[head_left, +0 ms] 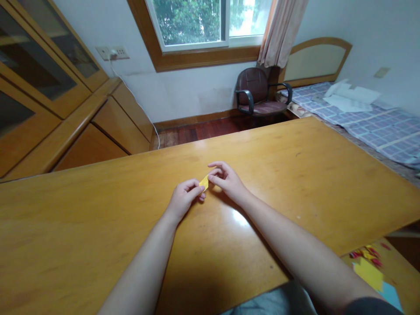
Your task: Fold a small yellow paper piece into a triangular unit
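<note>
A small piece of folded yellow paper (204,182) is held just above the wooden table (98,218), between my two hands. My left hand (187,195) is closed on its lower left part, thumb on top and fingers curled beneath. At the paper's upper right end, my right hand (226,179) pinches the edge between thumb and index finger, its other fingers bent loosely. The underside of the paper is hidden by my left fingers.
On a lower surface at the bottom right lie yellow paper sheets (369,273), a light blue sheet (392,297) and several small red and yellow folded pieces (369,253). Beyond the table stand a brown armchair (254,89), a bed (367,118) and a wooden cabinet (95,127).
</note>
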`<state>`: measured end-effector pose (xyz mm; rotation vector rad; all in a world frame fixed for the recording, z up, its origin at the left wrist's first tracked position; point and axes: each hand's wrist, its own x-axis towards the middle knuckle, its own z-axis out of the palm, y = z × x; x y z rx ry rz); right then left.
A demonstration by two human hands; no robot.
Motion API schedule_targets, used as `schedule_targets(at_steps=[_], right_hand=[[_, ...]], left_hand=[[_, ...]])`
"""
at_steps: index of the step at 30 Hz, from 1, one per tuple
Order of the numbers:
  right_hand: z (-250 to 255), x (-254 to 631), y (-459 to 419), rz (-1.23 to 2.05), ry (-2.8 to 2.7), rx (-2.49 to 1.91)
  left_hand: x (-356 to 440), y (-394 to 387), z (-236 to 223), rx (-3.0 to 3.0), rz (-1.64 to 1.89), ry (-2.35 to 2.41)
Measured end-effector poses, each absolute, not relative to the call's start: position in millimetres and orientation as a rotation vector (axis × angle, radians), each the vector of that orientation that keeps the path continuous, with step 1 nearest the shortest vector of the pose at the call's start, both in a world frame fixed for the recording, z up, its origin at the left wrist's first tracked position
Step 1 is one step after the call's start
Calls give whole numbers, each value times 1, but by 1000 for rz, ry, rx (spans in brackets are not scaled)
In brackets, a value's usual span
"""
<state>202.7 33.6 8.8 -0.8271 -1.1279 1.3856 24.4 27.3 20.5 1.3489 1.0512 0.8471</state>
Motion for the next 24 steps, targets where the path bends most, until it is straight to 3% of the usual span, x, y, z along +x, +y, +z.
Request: schedule_targets(at_steps=[24], right_hand=[[7, 206, 35, 1390, -1133, -809]], left_hand=[[21, 29, 18, 1356, 840, 993]])
